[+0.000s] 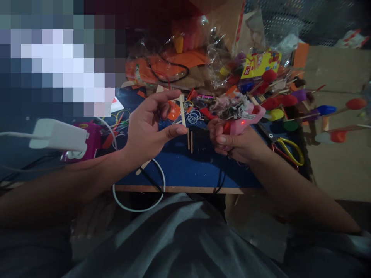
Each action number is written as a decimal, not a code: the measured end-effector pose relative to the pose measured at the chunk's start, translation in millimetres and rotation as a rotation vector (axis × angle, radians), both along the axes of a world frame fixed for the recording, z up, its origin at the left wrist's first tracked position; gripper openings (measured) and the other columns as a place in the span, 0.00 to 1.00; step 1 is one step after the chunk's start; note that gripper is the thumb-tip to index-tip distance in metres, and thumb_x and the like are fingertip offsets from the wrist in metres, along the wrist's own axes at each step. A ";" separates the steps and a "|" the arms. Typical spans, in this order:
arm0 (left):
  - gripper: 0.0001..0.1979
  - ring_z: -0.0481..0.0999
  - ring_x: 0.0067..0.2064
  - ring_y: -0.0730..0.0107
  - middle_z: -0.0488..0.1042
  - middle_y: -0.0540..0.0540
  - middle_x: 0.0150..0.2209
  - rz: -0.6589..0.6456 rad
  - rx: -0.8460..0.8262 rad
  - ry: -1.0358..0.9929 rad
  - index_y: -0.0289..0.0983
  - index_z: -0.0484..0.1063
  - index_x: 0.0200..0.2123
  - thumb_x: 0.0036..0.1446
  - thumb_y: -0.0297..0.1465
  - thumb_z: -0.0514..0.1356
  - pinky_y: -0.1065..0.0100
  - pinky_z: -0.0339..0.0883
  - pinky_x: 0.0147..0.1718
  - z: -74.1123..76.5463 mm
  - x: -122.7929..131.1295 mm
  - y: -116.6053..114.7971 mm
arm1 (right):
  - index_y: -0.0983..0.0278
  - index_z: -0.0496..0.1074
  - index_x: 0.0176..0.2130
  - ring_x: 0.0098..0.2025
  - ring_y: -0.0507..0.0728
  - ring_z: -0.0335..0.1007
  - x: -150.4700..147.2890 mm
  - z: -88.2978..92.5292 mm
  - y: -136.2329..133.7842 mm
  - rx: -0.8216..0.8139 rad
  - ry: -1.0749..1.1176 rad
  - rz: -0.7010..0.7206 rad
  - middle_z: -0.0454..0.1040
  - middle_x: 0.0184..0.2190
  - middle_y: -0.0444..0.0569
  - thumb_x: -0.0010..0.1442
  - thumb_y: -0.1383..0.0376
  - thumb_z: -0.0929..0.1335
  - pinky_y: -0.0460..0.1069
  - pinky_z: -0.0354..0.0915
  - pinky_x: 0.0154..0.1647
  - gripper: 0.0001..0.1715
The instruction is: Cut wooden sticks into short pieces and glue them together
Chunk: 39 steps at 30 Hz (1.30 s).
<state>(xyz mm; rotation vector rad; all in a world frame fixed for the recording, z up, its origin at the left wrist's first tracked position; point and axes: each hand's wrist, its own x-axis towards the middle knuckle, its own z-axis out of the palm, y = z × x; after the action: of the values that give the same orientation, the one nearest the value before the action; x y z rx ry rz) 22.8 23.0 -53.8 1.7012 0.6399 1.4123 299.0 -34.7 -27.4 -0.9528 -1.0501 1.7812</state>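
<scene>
Between the index fingertip and thumb of my left hand is a thin wooden craft stick, gripped by its two ends above the table. My right hand is wrapped round a pink hot glue gun with a small red light lit on its side. Grey-white stringy residue covers much of the gun's far part, so its nozzle is hard to make out. Two thin sticks lie on the blue tabletop between my hands. Another craft stick rests below my left wrist.
Yellow-handled scissors lie beside my right forearm. Sticks with coloured balloon-like ends crowd the right side. A white charger sits in a magenta box-like adapter at left. A white cable loops over the front edge. Plastic bags lie behind.
</scene>
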 end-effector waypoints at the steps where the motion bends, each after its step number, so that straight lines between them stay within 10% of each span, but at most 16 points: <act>1: 0.41 0.69 0.38 0.69 0.72 0.52 0.37 0.004 -0.005 -0.003 0.49 0.84 0.65 0.52 0.56 0.84 0.63 0.66 0.40 0.1 0.3 -0.5 | 0.63 0.74 0.35 0.24 0.45 0.63 0.5 -0.7 -0.2 -0.001 -0.003 0.010 0.72 0.37 0.40 0.47 0.54 0.91 0.45 0.59 0.18 0.32; 16: 0.44 0.67 0.37 0.67 0.69 0.50 0.37 0.005 0.101 -0.080 0.49 0.84 0.65 0.50 0.63 0.80 0.62 0.63 0.38 -8.3 5.4 6.2 | 0.64 0.80 0.37 0.21 0.46 0.65 5.2 -7.0 -6.4 0.232 0.098 0.101 0.76 0.31 0.43 0.68 0.42 0.80 0.50 0.70 0.29 0.28; 33: 0.49 0.68 0.38 0.68 0.74 0.49 0.40 -0.093 0.119 -0.136 0.49 0.86 0.63 0.39 0.62 0.84 0.62 0.63 0.36 3.8 4.5 -7.2 | 0.64 0.78 0.31 0.19 0.49 0.67 8.6 -0.7 -11.0 0.214 -0.166 0.181 0.73 0.19 0.42 0.59 0.50 0.86 0.46 0.68 0.20 0.26; 36: 0.40 0.71 0.43 0.66 0.76 0.46 0.44 -0.026 -0.037 -0.013 0.50 0.85 0.66 0.54 0.59 0.80 0.61 0.68 0.44 6.5 5.0 -8.0 | 0.64 0.77 0.31 0.19 0.49 0.66 9.5 1.1 -10.3 0.205 -0.175 0.204 0.73 0.20 0.42 0.60 0.49 0.86 0.45 0.67 0.20 0.27; 39: 0.53 0.70 0.37 0.67 0.75 0.50 0.40 -0.086 0.128 -0.089 0.53 0.86 0.64 0.32 0.59 0.87 0.62 0.65 0.35 -1.6 4.3 1.4 | 0.64 0.77 0.31 0.19 0.48 0.64 10.3 1.1 -9.7 0.202 -0.182 0.223 0.74 0.21 0.42 0.61 0.50 0.85 0.46 0.66 0.20 0.26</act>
<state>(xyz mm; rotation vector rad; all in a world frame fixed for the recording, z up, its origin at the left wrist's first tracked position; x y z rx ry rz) 27.2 24.4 -55.4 1.7323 0.4302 1.4851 309.3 -44.4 -26.4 -0.9134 -1.4720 1.7477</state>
